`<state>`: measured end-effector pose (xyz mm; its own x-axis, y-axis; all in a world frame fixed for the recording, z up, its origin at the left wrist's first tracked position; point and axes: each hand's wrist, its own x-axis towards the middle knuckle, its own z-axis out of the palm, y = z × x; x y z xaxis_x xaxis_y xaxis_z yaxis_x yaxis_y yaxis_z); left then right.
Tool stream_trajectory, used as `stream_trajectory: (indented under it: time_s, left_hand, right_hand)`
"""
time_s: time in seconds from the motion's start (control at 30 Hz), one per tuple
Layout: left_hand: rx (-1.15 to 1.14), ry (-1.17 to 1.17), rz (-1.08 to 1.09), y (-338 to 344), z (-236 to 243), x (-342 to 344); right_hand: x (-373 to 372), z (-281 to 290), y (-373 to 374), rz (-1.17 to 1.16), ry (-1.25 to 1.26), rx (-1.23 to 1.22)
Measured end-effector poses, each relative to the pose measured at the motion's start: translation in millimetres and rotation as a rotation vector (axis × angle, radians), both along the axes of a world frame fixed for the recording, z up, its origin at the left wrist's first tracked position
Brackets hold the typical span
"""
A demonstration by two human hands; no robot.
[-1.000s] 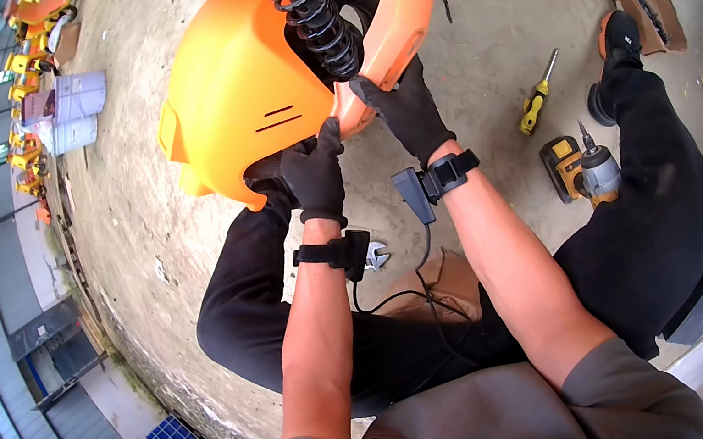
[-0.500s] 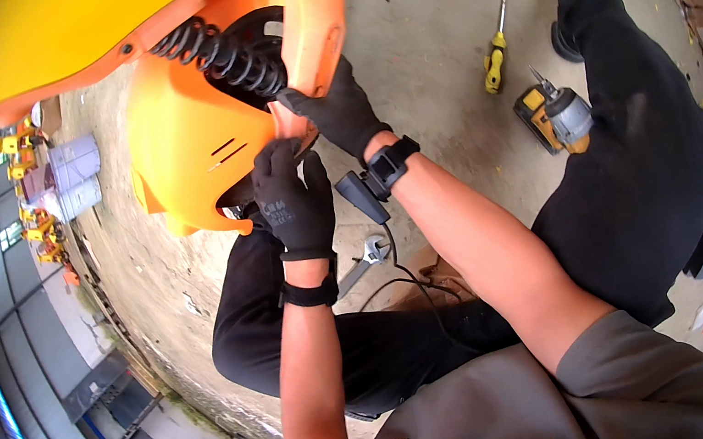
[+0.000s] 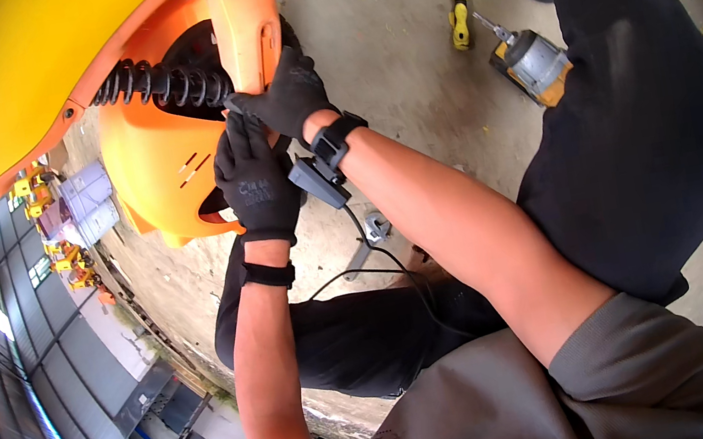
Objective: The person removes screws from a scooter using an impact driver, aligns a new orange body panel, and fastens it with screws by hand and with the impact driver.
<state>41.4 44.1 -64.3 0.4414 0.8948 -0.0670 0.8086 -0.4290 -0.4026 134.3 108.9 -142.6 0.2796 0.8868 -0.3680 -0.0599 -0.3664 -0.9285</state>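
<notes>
Both my hands wear black gloves and meet at the lower end of an orange fork cover (image 3: 245,28). My right hand (image 3: 293,94) is closed around that end, its thumb reaching across toward the other hand. Just below and to the left, my left hand (image 3: 256,180) points upward with its fingers pressed together at the same spot; whatever they pinch is hidden. Beside the cover, a black coil-spring shock absorber (image 3: 172,89) runs across. A rounded orange mudguard (image 3: 152,164) with slots sits left of my left hand. A yellow body panel (image 3: 30,78) rises at the upper left.
On the concrete floor to the right lie a yellow-handled screwdriver (image 3: 460,20) and a cordless power driver (image 3: 537,58), close to my bent leg (image 3: 629,99). An adjustable wrench (image 3: 376,226) lies below my wrists. A black cable (image 3: 385,256) hangs from a small device (image 3: 319,183) at my right wrist.
The view has shifted, so the vehicle parts and both hands appear farther left. My left fingers have straightened and come closer to my right thumb. My right hand keeps its hold on the cover.
</notes>
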Motion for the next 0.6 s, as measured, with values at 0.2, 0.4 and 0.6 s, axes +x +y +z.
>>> stream_trajectory:
  time_s: [0.2,0.4,0.6]
  left_hand:
    - [-0.061,0.078,0.073,3.4,13.2,15.9]
    - [-0.134,0.124,0.142,9.8,16.5,25.3]
    - [-0.123,-0.141,0.019,12.0,19.3,13.6]
  right_hand:
    - [2.2,-4.9,9.3,0.127,0.071,-0.078]
    - [22.3,-32.0,20.0,0.299,0.242,0.015]
    - [28.1,-19.2,3.1,0.129,0.168,0.096]
